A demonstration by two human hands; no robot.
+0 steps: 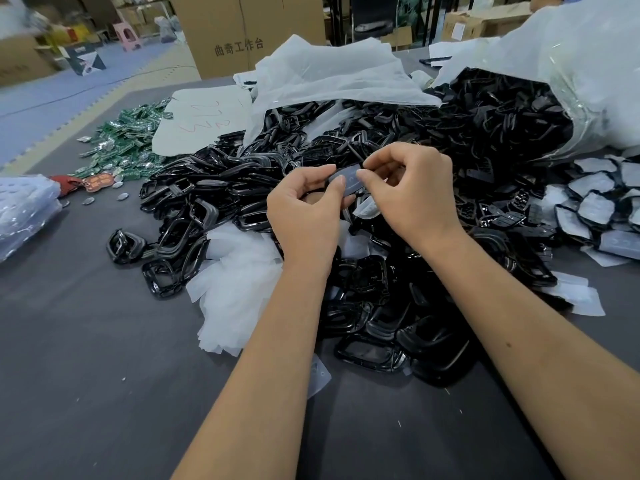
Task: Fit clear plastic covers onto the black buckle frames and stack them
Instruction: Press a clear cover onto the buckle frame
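Grey table (86,341) — two hands, left hand (304,216), right hand (412,192), pinching one clear cover (348,180).

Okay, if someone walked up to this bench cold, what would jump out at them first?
Probably the big heap of black buckle frames sprawling across the middle of the grey table, spilling from a torn white plastic bag at the back right. Right above it, the left hand and right hand pinch one clear plastic cover between them. A scatter of green pieces lies at the far left.
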